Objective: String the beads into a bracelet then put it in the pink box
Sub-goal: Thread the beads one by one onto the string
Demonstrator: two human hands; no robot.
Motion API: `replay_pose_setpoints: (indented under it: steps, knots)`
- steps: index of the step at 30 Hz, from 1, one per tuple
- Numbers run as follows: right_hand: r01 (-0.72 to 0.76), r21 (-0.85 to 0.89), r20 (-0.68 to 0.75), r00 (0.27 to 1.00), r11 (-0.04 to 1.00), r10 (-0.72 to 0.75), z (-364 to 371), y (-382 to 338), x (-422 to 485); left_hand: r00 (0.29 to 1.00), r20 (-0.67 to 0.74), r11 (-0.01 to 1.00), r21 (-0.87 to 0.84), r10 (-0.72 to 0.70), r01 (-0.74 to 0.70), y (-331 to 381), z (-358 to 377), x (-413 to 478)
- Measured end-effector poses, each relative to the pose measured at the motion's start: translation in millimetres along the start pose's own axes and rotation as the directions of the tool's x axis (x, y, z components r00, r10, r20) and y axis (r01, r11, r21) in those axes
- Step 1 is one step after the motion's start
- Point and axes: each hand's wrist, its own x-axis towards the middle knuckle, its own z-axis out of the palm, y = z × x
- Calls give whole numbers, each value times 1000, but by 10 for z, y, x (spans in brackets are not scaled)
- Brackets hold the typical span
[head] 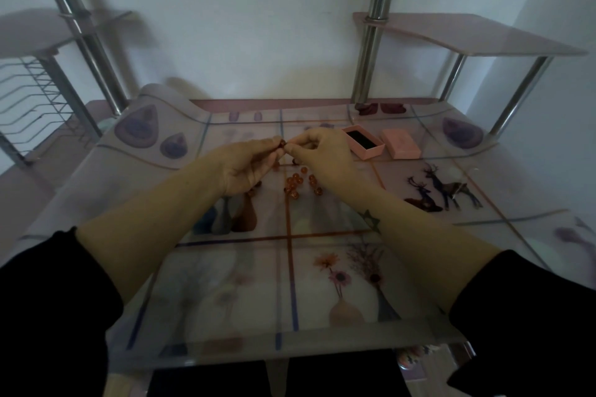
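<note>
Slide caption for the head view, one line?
Left hand and right hand pinch an amber bead above loose beads on the table; the open pink box and lid sit to the right.

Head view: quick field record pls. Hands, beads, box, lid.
left hand: raised, fingertips pinch held bead
right hand: raised, fingertips pinch the same bead from the other side
loose beads: orange cluster on table, below the hands
pink box: open, dark lining, nothing visible inside, to the right of the hands
lid: off, lying on the table just right of the box
task state: stringing stage, nothing in the box yet
</note>
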Motion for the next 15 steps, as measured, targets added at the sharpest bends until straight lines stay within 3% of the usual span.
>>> replay_pose_setpoints:
  steps: [8, 15]
  knots:
    - [-30, 13, 26, 999, 999, 29, 18, 10, 22, 980, -82, 947, 283, 183, -154, 30, -1, 46]
    - [-54, -7, 84, 995, 999, 54, -48, -80, 67, 956, -20, 921, 274, 292, -276, 125, 122, -1]
